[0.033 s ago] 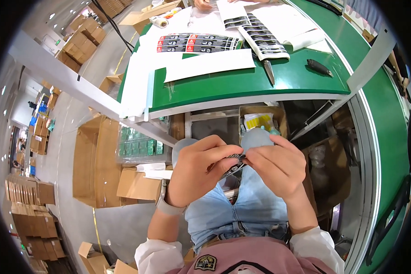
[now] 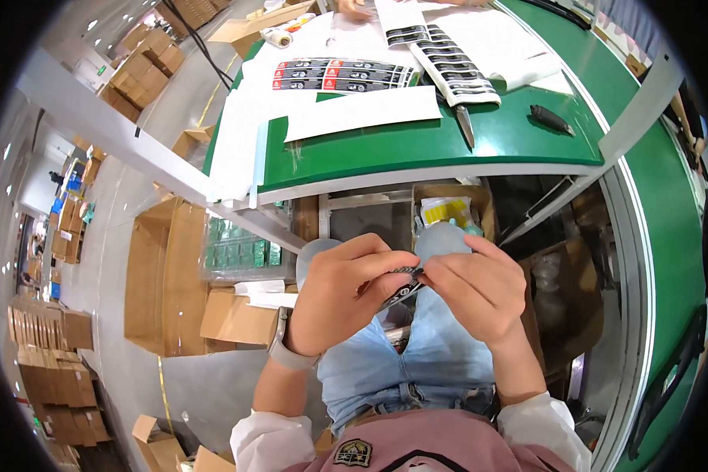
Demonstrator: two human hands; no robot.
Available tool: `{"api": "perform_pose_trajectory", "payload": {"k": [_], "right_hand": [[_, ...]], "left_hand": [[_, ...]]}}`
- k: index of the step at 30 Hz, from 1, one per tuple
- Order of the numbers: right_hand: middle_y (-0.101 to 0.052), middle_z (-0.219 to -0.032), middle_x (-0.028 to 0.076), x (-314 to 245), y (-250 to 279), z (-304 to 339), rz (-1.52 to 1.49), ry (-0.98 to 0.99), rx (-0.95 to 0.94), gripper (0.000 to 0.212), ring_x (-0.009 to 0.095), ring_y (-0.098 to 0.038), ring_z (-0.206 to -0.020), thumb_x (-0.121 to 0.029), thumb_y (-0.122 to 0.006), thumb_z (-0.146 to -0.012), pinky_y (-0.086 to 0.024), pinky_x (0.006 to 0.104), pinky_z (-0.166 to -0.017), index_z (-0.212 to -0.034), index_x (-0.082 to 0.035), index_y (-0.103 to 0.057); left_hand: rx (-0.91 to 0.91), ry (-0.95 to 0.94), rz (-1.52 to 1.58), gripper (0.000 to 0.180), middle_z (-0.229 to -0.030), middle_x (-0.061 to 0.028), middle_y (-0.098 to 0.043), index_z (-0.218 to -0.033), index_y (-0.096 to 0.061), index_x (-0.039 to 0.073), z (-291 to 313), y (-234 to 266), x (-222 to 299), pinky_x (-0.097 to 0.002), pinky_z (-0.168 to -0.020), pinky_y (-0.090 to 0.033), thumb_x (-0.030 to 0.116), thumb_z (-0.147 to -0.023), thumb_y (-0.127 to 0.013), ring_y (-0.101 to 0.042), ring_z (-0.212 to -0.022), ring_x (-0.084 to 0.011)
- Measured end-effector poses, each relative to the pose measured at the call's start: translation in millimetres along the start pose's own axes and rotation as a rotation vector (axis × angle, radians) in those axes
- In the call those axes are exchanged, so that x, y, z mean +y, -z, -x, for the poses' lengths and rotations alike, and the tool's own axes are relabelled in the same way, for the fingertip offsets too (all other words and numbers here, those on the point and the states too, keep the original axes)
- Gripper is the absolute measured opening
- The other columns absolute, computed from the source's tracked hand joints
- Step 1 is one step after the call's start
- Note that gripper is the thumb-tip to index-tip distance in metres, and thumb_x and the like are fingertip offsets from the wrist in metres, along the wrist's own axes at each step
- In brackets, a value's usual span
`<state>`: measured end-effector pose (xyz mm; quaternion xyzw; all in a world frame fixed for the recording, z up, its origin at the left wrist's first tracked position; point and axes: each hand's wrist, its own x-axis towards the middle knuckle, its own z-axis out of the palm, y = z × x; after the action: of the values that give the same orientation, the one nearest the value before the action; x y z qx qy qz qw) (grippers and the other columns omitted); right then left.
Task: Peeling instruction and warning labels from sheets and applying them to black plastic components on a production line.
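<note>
Above my lap, my left hand (image 2: 340, 289) is closed in a pinch on a small black item with white print and a dark braided-looking edge (image 2: 403, 289). Its exact kind cannot be made out, as my fingers cover much of it. My right hand (image 2: 484, 293) meets it from the other side, thumb and fingertips pinched at its right end. The fingertips of both hands nearly touch. On the green table (image 2: 354, 167) ahead lie sheets of black-and-red printed labels (image 2: 342, 75), a blank white sheet (image 2: 362, 116) and a black-and-white label strip (image 2: 456, 71).
A pointed metal blade (image 2: 465, 127) sticks out from under the label strip. Right of it rests a dark elongated object (image 2: 551, 119). Another person's hand (image 2: 354, 9) shows at the far edge. Cardboard boxes (image 2: 240, 317) stand left of my legs; an open carton (image 2: 486, 206) sits under the table.
</note>
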<state>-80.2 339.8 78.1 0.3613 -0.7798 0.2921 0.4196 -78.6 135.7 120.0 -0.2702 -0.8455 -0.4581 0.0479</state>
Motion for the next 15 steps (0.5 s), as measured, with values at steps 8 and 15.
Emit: {"api": "perform_pose_trajectory", "payload": {"k": [8,15], "right_hand": [[-0.069,-0.087,0.007,2.2,-5.4,-0.9,-0.078,-0.027,-0.004,0.023,0.022,-0.068,-0.075,-0.007,-0.076,-0.066,-0.054,0.0378,-0.079,-0.088,-0.005,-0.071],[-0.057,-0.096,0.008,6.8,1.7,-1.4,-0.05,-0.149,0.095,0.021,0.03,-0.061,-0.095,-0.007,-0.081,-0.066,-0.046,0.0483,-0.089,-0.082,-0.009,-0.068]], "left_hand": [[-0.02,0.021,0.07,0.019,-0.076,-0.007,-0.061,-0.102,-0.071,0.003,-2.4,2.9,-5.0,-0.0268,-0.055,-0.04,0.002,-0.083,-0.07,-0.054,-0.063,-0.0158],[0.282,0.051,0.416,0.023,-0.075,0.0018,-0.057,-0.106,-0.068,0.005,-38.8,6.0,-42.5,-0.0228,-0.054,-0.038,0.001,-0.084,-0.069,-0.047,-0.062,-0.0052]]}}
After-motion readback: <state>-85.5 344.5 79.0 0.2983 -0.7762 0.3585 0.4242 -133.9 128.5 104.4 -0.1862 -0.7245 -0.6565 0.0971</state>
